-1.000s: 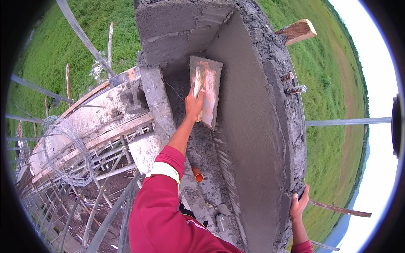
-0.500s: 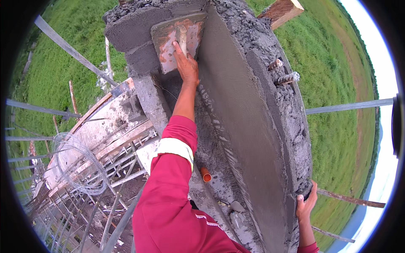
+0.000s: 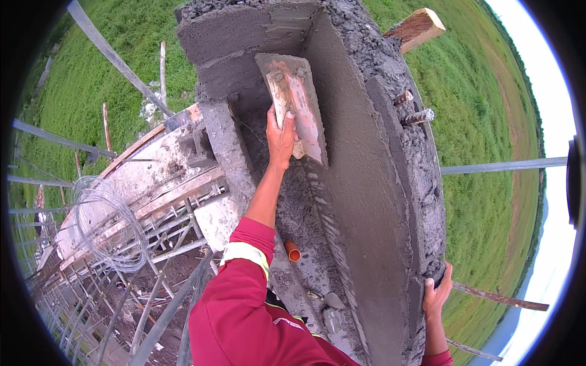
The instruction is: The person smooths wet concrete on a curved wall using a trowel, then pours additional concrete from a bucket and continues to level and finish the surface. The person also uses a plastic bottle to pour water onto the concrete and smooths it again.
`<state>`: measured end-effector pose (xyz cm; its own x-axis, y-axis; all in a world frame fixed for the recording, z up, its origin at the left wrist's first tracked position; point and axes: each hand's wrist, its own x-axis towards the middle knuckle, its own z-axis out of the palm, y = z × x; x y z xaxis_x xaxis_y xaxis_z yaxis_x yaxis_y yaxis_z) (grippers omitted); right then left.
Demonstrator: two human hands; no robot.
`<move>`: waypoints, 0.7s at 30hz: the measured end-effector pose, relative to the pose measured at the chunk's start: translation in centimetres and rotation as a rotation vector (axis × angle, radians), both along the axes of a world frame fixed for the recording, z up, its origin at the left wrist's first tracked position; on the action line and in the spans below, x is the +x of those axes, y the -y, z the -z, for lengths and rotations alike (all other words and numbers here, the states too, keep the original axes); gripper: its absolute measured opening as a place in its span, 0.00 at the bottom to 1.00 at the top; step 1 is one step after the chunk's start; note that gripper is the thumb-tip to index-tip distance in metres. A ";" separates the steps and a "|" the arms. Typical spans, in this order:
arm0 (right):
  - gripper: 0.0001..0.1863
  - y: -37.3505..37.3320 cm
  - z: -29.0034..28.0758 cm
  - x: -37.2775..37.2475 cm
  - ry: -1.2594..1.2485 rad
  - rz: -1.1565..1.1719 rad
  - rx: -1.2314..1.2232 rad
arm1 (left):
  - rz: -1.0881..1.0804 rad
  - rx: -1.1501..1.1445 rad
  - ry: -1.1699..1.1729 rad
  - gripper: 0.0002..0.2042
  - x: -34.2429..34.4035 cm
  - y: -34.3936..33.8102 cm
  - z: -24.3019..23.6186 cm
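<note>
I see my left hand (image 3: 281, 137) clenched around the handle of a plastering float (image 3: 293, 107), a flat rectangular board smeared with grey mortar. The float sits high in the inner corner of a rough concrete wall (image 3: 366, 183), its long edge pressed against the freshly smoothed plaster face, and it tilts slightly from upright. My left forearm runs up from a red sleeve (image 3: 244, 305) with a pale yellow band near the cuff.

My right hand (image 3: 436, 296) grips the lower outer edge of the same wall, fingers curled over the crumbly rim, well apart from the float.

Below the left arm a short orange pipe stub (image 3: 293, 250) pokes out of the mortar-covered ledge. A wooden block (image 3: 418, 27) juts from the top of the wall, and two rusty rebar ends (image 3: 415, 107) stick out of its right side. To the left lies a coil of wire (image 3: 107, 222) on scaffolding planks, with green grass (image 3: 91, 85) far below
</note>
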<state>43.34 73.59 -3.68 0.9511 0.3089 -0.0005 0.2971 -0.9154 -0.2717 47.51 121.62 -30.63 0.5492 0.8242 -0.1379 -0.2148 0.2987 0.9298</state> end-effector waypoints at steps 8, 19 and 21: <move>0.50 1.2 0.7 0.1 -0.017 0.008 -0.032 | 0.049 0.370 0.087 0.20 7.2 -1.8 0.4; 0.40 1.1 0.3 0.1 -0.023 -0.046 -0.026 | 0.168 -0.575 -0.088 0.17 -0.8 12.4 11.5; 0.38 0.8 0.3 0.0 -0.036 -0.053 -0.028 | 0.215 -0.649 -0.107 0.18 -5.2 19.4 9.2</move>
<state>43.30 72.74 -4.02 0.9326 0.3581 -0.0440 0.3358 -0.9061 -0.2573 42.35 102.22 -39.84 0.6470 0.4306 -0.6293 -0.0051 0.8278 0.5611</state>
